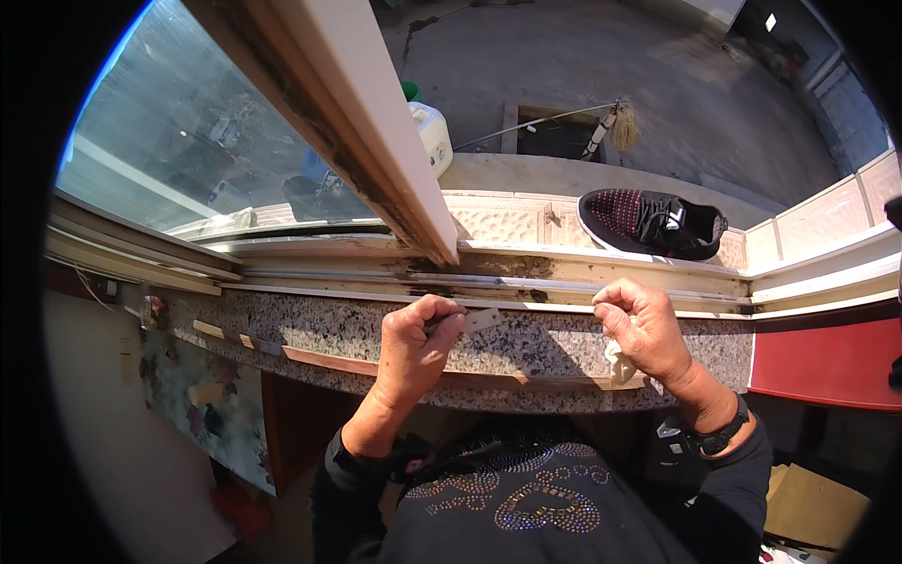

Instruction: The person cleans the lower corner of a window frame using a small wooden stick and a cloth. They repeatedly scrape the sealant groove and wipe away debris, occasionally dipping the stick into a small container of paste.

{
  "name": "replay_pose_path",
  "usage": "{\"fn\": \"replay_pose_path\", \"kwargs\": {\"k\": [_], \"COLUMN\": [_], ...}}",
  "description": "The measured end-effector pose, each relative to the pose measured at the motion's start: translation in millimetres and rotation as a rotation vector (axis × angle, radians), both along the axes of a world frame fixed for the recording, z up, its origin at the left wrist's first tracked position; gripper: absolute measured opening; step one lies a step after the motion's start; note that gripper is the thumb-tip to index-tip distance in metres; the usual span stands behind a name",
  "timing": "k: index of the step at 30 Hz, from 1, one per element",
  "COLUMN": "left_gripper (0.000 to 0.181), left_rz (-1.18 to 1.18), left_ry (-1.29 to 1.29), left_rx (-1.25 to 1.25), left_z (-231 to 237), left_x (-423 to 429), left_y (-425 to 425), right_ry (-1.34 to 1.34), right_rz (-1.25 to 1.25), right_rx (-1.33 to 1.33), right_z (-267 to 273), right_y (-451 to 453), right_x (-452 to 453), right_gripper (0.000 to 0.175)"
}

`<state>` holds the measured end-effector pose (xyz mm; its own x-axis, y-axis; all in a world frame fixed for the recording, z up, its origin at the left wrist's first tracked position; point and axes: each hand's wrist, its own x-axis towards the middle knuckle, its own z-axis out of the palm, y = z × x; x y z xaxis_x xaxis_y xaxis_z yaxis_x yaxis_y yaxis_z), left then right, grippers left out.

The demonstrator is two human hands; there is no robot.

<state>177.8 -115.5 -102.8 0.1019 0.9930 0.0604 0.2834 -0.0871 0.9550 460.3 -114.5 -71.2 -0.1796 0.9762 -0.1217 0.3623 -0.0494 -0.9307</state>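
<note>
My left hand pinches a small, flat pale strip with dark dots or holes between thumb and fingers. The strip points right, over the speckled granite windowsill. Crumpled white cloth hangs from the palm of my right hand. My right thumb and forefinger meet close to the inner edge of the sliding-window track; whether they hold something tiny, I cannot tell. Dark dirt stains the track's grooves, mostly in front of my left hand.
A sliding window sash stands left of centre. On the outer tiled ledge lies a black shoe with pink dots. Outside are a white plastic jug and a mop. A long wooden strip runs along the sill's near side.
</note>
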Motion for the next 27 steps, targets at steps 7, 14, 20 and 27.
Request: {"fn": "replay_pose_path", "kwargs": {"k": [7, 14, 20, 27], "left_gripper": [0.014, 0.029, 0.033, 0.032], "left_rz": [-0.283, -0.117, -0.288, -0.224], "left_ry": [0.027, 0.321, 0.641, 0.779], "left_rx": [-0.055, 0.368, 0.526, 0.570], "left_z": [3.3, 7.7, -9.5, -22.8], "left_x": [44.5, 43.9, 45.9, 67.1], "left_y": [-5.8, 11.2, 21.8, 14.6], "right_ry": [-0.180, -0.413, -0.775, -0.851], "right_rz": [0.299, 0.173, 0.272, 0.307], "right_rx": [0.226, 0.368, 0.538, 0.529], "right_z": [-13.5, 3.5, -0.8, -14.3], "right_y": [-8.3, 9.5, 27.3, 32.7], "right_x": [-9.7, 14.1, 17.8, 1.6], "right_gripper": [0.022, 0.010, 0.014, 0.014]}}
